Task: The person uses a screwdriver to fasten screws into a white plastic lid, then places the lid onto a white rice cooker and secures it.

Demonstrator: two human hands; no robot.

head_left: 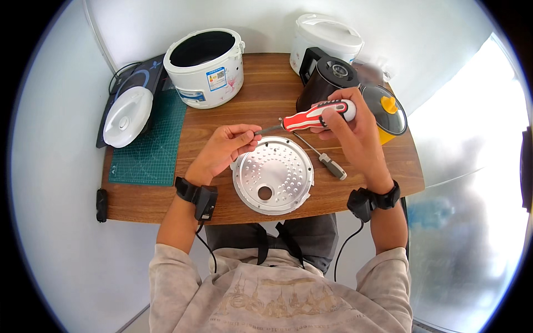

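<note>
My right hand (355,123) is wrapped round the red and white handle of a screwdriver (302,119), held nearly level above the table. At the other end of its shaft, the fingertips of my left hand (230,145) pinch the tip; whether a small screw is there too, I cannot make out. Beneath the screwdriver lies a round silver metal plate (288,172) with many raised dimples, small holes and one larger round hole near its front. A second screwdriver (332,165) with a grey handle rests on the table just right of the plate.
At the back stands an open white rice cooker body (214,89). A green cutting mat (152,150), a dark cooktop (105,119) and a white oval lid (129,116) are on the left. Back right are a white rice cooker lid (327,36), a black kettle (311,91) and a yellow pot (388,119).
</note>
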